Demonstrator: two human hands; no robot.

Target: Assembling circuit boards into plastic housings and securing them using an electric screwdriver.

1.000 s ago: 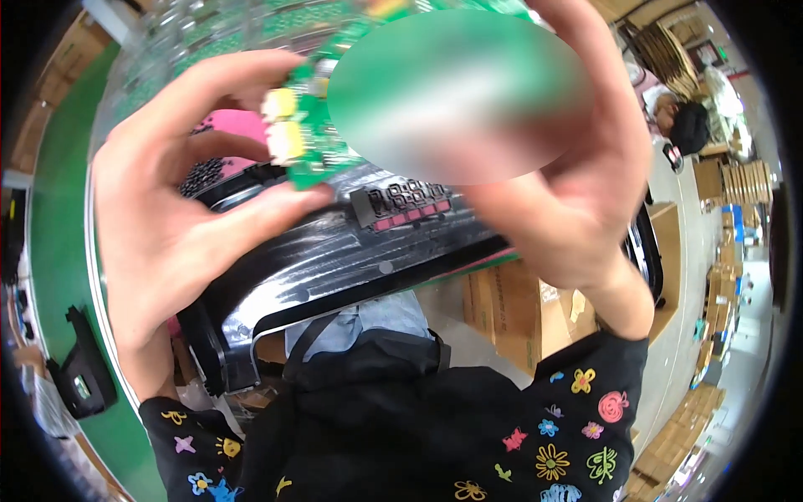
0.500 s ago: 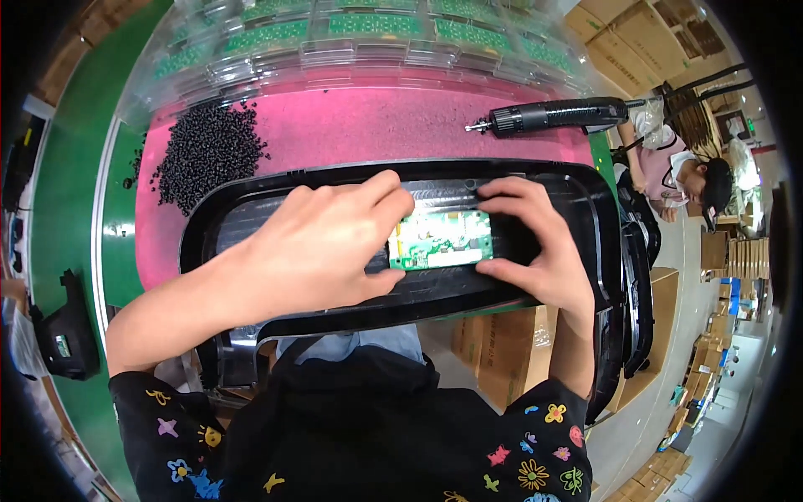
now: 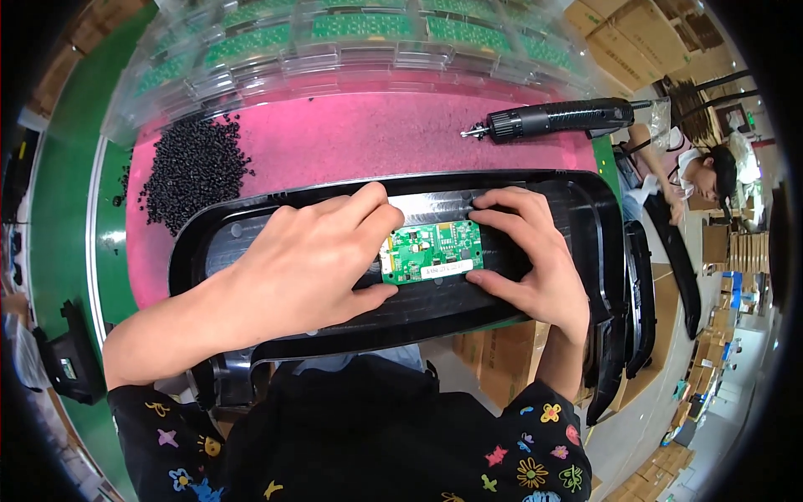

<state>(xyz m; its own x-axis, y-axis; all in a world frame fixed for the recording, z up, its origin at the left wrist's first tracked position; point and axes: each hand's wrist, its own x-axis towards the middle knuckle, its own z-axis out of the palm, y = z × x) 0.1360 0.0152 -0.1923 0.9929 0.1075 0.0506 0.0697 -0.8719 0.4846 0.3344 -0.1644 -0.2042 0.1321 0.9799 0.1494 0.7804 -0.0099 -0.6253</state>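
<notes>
A small green circuit board (image 3: 432, 251) lies inside a long black plastic housing (image 3: 251, 230) that rests on a pink mat (image 3: 376, 134). My left hand (image 3: 314, 259) grips the board's left edge between thumb and fingers. On the board's right edge my right hand (image 3: 535, 259) presses with its fingertips above and thumb below. Both hands hold the board flat against the housing's inner floor.
A pile of small black screws (image 3: 192, 171) sits on the mat at the left. A black electric screwdriver (image 3: 560, 119) lies at the far right of the mat. Clear trays of green boards (image 3: 335, 38) line the back. Another person (image 3: 711, 171) works at the right. More black housings (image 3: 623, 318) stand by my right side.
A second ago both hands held the green board up close to the camera. They have lowered it into the black housing and now press it down there.
</notes>
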